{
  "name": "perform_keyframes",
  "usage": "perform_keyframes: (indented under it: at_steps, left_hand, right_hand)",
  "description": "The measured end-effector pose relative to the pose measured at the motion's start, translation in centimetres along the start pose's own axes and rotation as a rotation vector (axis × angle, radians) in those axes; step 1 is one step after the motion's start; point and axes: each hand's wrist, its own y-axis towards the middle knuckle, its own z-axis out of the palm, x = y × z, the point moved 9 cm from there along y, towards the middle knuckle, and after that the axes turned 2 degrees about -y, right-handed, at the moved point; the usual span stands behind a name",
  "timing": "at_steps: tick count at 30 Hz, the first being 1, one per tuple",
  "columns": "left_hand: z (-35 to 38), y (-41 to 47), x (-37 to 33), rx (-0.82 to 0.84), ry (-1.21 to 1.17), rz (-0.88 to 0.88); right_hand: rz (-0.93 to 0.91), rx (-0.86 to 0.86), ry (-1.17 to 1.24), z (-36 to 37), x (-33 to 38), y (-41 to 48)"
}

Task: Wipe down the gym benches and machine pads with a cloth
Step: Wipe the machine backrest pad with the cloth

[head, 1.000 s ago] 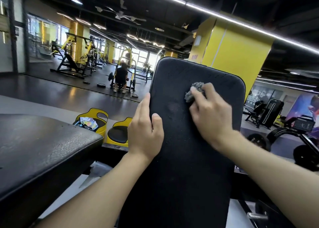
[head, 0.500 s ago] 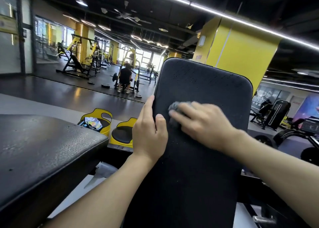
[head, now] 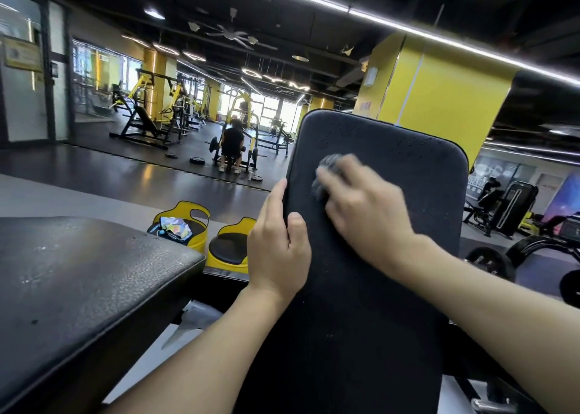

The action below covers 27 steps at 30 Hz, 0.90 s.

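The black back pad (head: 376, 272) is standing tilted up through the centre of the frame, its rounded top edge reaching toward the yellow pillar (head: 439, 100) at upper right. The right hand (head: 367, 203) is pressing flat on the pad's upper half, fingers closed down over a small grey cloth (head: 326, 172); the cloth is peeking out beyond the fingertips, toward the pad's upper left, and both hand and cloth are blurring. The left hand (head: 277, 244) is gripping the pad's left edge just below and left of the cloth, thumb lying on the front face, fingers wrapping round the side, holding nothing but the pad. The two hands are sitting close together, not touching.

At lower left, a second black bench pad (head: 78, 282) is lying flat, its surface cracked and scuffed. Between the pads, two yellow stools (head: 229, 250) are sitting on the floor. Far back at centre, a person (head: 232, 143) is sitting at a yellow machine.
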Motion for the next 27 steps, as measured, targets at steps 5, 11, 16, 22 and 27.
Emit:
perform_keyframes:
  at_steps: [5, 11, 16, 22, 27]
  left_hand:
    - [-0.1, 0.0, 0.1, -0.001, -0.016, 0.005]
    - [-0.1, -0.1, 0.4, 0.002, -0.059, -0.025]
    - [-0.1, -0.2, 0.2, -0.028, -0.129, -0.043]
    - [-0.8, -0.4, 0.4, -0.109, -0.205, -0.057]
    - [-1.2, -0.5, 0.4, -0.148, -0.238, -0.081]
  right_hand:
    - [-0.228, 0.046, 0.029, -0.2, -0.3, 1.5]
    - [-0.259, 0.087, 0.068, 0.7, 2.7, 0.3]
    - [-0.011, 0.084, 0.011, 0.2, -2.1, 3.4]
    - [-0.406, 0.175, 0.033, 0.4, 3.7, -0.4]
    - [0.027, 0.041, 0.043, 0.3, -0.8, 1.2]
